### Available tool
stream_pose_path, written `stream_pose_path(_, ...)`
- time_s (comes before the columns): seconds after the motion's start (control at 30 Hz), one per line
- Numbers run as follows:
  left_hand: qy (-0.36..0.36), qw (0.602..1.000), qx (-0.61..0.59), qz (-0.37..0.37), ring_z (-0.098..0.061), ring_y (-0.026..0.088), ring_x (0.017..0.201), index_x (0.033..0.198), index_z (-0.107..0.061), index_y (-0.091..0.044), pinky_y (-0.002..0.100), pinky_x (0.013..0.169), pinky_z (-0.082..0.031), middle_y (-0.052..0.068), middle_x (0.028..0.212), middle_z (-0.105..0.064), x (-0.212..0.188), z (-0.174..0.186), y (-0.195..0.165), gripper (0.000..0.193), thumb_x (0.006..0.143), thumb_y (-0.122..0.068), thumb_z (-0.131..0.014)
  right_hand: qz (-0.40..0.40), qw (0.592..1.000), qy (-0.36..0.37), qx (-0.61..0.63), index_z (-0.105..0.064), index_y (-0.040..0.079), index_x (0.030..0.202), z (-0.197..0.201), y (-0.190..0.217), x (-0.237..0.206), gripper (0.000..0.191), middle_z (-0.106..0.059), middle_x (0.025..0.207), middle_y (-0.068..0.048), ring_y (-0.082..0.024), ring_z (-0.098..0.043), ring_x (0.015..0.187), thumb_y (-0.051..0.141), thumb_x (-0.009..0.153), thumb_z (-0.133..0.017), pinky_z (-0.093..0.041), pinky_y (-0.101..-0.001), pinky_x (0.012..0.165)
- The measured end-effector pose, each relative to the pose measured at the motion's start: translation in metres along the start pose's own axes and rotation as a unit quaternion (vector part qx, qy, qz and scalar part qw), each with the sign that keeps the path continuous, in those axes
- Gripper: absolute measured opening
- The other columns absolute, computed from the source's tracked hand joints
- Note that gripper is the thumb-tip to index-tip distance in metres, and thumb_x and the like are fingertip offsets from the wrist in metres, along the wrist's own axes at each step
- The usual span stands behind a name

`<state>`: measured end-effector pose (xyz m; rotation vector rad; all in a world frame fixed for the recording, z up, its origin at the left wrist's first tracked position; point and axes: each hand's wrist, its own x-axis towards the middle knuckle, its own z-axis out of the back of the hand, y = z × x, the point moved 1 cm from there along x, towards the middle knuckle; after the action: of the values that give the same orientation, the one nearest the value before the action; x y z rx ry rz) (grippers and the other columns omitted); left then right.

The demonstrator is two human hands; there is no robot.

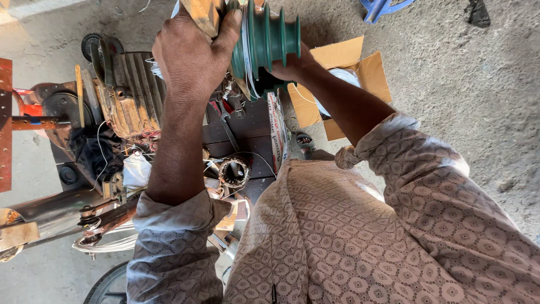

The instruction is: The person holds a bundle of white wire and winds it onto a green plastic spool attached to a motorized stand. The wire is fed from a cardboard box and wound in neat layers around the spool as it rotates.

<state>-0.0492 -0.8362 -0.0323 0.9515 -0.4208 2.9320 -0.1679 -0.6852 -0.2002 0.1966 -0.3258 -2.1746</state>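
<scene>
My left hand (191, 53) is closed around a wooden block (203, 14) at the top of the view, pressed against the side of a green stepped winding former (269, 39) with several discs. Thin pale wire (246, 67) runs in one of its grooves. My right hand (292, 66) grips the former from behind and below; most of its fingers are hidden by the green discs. Both forearms reach up from patterned rolled sleeves.
Below the hands lies a dark workbench (247, 126) with a small wound stator (233, 171), pliers and loose wires. A ribbed motor housing (132, 93) sits at left. An open cardboard box (343, 79) stands on the concrete floor at right. A tyre (107, 287) shows bottom left.
</scene>
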Motion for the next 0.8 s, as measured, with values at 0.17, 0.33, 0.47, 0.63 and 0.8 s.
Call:
stream_pose_path(0.17,0.045,0.998,-0.022,0.044,-0.072,0.012,0.055,0.104,-0.071,-0.003,0.03,0.05,-0.06,0.002,0.065,-0.069,0.002,0.001,0.0,0.044,0.105,-0.045,-0.08,-0.002,1.0,0.015,0.014,-0.073,0.011,0.115,-0.005,-0.006,0.007,0.025,-0.075,0.108,-0.009,-0.023,-0.072,0.097,0.026,0.105,-0.055,-0.057,-0.0398,0.085)
stream_pose_path(0.33,0.033,0.999,-0.029,0.015,-0.074,0.011,0.061,0.104,-0.072,-0.006,0.03,0.057,-0.062,0.002,0.07,-0.071,0.0,0.005,-0.002,0.034,0.106,-0.04,-0.076,-0.014,0.999,-0.002,0.034,-0.072,0.011,0.117,-0.007,-0.009,0.012,0.025,-0.075,0.108,-0.008,-0.021,-0.072,0.096,0.02,0.101,-0.055,-0.057,-0.0385,0.083)
stream_pose_path(0.47,0.034,0.998,-0.034,0.038,-0.075,0.014,0.062,0.107,-0.07,-0.002,0.032,0.056,-0.062,0.004,0.07,-0.072,0.003,0.004,0.001,0.042,0.105,-0.043,-0.08,-0.052,0.996,0.067,0.038,-0.069,0.01,0.123,-0.004,-0.004,0.018,0.025,-0.073,0.117,-0.009,-0.022,-0.069,0.103,0.023,0.107,-0.054,-0.056,-0.0398,0.089)
stream_pose_path(0.63,0.051,0.996,-0.016,0.065,-0.075,0.017,0.063,0.107,-0.07,-0.003,0.034,0.058,-0.063,0.006,0.072,-0.072,0.008,0.002,0.0,0.048,0.101,-0.049,-0.08,-0.136,0.986,0.051,0.085,-0.067,0.015,0.122,0.007,-0.013,0.002,0.033,-0.066,0.125,-0.011,-0.027,-0.059,0.115,0.02,0.09,-0.068,-0.053,-0.0459,0.09)
stream_pose_path(0.8,0.012,0.998,0.018,0.052,-0.077,0.021,0.069,0.105,-0.07,-0.008,0.041,0.061,-0.063,0.004,0.075,-0.075,0.007,0.005,-0.005,0.05,0.095,-0.056,-0.079,-0.003,0.813,-0.224,0.537,-0.07,0.007,0.115,0.029,-0.034,-0.01,0.025,-0.071,0.111,-0.014,-0.025,-0.069,0.099,0.023,0.097,-0.076,-0.06,-0.0403,0.084)
